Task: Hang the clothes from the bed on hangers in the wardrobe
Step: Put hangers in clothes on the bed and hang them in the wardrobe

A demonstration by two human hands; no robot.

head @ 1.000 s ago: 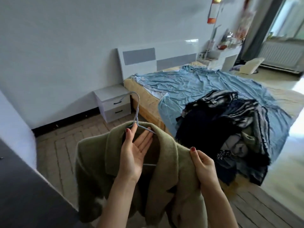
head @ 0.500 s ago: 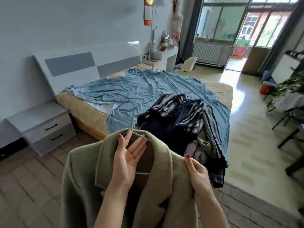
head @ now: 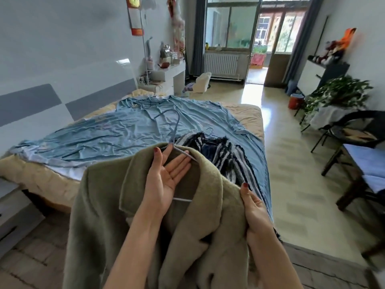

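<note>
A: What sits at the far left of the frame?

B: The bed [head: 31, 174] runs from the left edge toward the centre, its tan mattress under a rumpled blue sheet [head: 125, 132]. A grey-and-white headboard [head: 41, 105] stands against the wall at upper left.

A: And in the lower middle?

B: An olive green coat [head: 100, 205] hangs on a pale blue hanger [head: 174, 132], whose hook rises above the collar in front of the sheet. The left hand [head: 166, 174] lies inside the collar, palm up, fingers straight and spread, with the hanger's wire resting across the fingertips.

A: The other hand?

B: The right hand [head: 253, 207], lower right of centre, pinches the coat's shoulder edge between thumb and fingers.

A: Anything behind the coat?

B: A pile of dark and striped clothes [head: 225, 155] lies on the sheet, just past the collar.

A: And the right side?

B: A potted plant [head: 337, 92] and a dark chair [head: 358, 147] with a blue cushion, on the glossy floor.
</note>
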